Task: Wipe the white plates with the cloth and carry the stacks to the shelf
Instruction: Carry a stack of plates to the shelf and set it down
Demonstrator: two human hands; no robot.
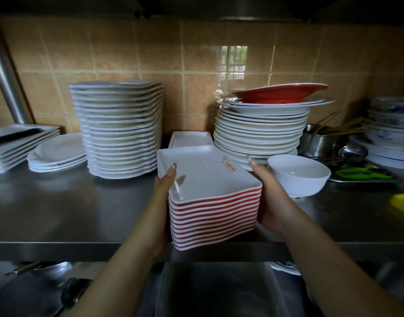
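Head view, centre frame: your left hand (165,186) and right hand (268,193) clamp fingers (253,162) around opposite sides of the stack of square plates (212,202) at the shelf (59,213) edge. Likely heavy, glossy, breakable; support underneath.

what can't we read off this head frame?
- Underside of the square plate stack: head view, hidden by the plates; can't tell whether it rests on the steel shelf.
- Fingers of left hand and right hand: mostly behind the stack.
- Orange sticker: text too small.
- Yellow item: cut off by the right edge.
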